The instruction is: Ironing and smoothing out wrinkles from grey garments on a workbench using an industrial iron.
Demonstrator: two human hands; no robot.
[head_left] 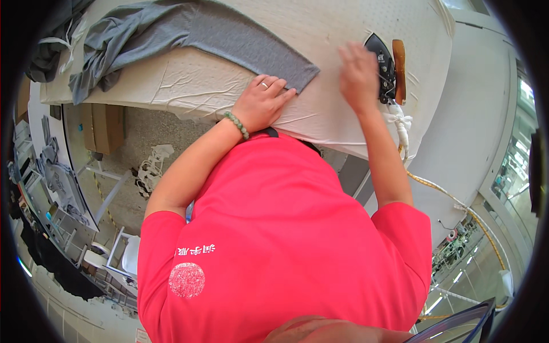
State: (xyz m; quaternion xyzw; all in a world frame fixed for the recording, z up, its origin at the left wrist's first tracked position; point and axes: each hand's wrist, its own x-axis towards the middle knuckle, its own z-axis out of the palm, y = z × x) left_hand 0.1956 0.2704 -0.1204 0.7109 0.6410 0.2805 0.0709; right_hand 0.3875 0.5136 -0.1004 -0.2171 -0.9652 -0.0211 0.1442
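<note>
A grey knit garment [229, 40] lies across the padded, cream-covered ironing table, one long tapering leg or sleeve stretched flat toward the right, the rest bunched at the left. My left hand [263, 103] rests at the near edge of its narrow end, fingers extended and touching the cloth, with nothing gripped. An iron [382, 66] with a black body and a brown wooden handle [399, 71] sits at the right of the table. Just left of the iron is my right hand [359, 77], smeared by motion; its fingers cannot be made out clearly, and it is apart from the handle.
The ironing table [337, 26] has a wrinkled cover. From the iron, a white-wrapped hose and yellow cord [429, 182] run down over the right edge. Under the table at left stands a cardboard box [104, 128]. Dark cloth with white ties [54, 57] hangs at the far left.
</note>
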